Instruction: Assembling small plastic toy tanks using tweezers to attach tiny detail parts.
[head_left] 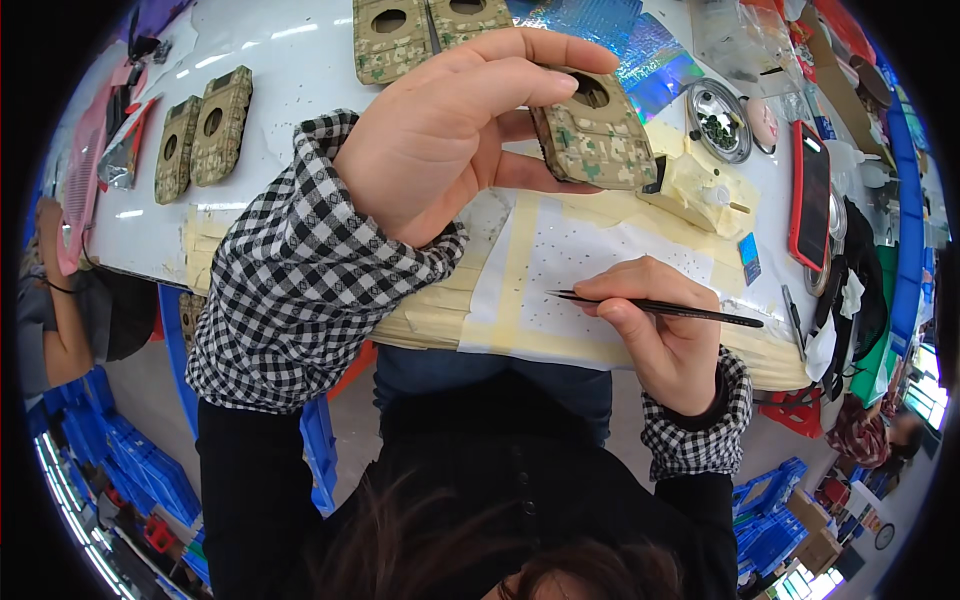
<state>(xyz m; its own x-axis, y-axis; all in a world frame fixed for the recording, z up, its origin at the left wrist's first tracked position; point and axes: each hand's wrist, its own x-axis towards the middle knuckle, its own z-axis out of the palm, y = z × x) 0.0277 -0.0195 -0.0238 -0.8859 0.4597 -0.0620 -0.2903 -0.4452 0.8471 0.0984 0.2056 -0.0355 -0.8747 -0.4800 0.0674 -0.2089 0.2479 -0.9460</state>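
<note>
My left hand [450, 130] is raised above the white table [290, 80] and grips a camouflage-patterned phone case [592, 135] with a round hole near its top. My right hand [665, 335] rests at the table's near edge and holds thin black tweezers [655, 305], their tips pointing left over a white sheet [600, 260] framed with beige tape. The tweezers are apart from the case. Both forearms wear black-and-white checked sleeves.
Two pairs of similar camouflage cases lie at the far left [205, 135] and top centre [430, 35]. A round metal dish [718, 120], a holographic blue sheet [650, 60], a red-cased phone [810, 195] and a beige tape-covered block [695, 190] sit to the right. Another person's arm [50, 310] is at left.
</note>
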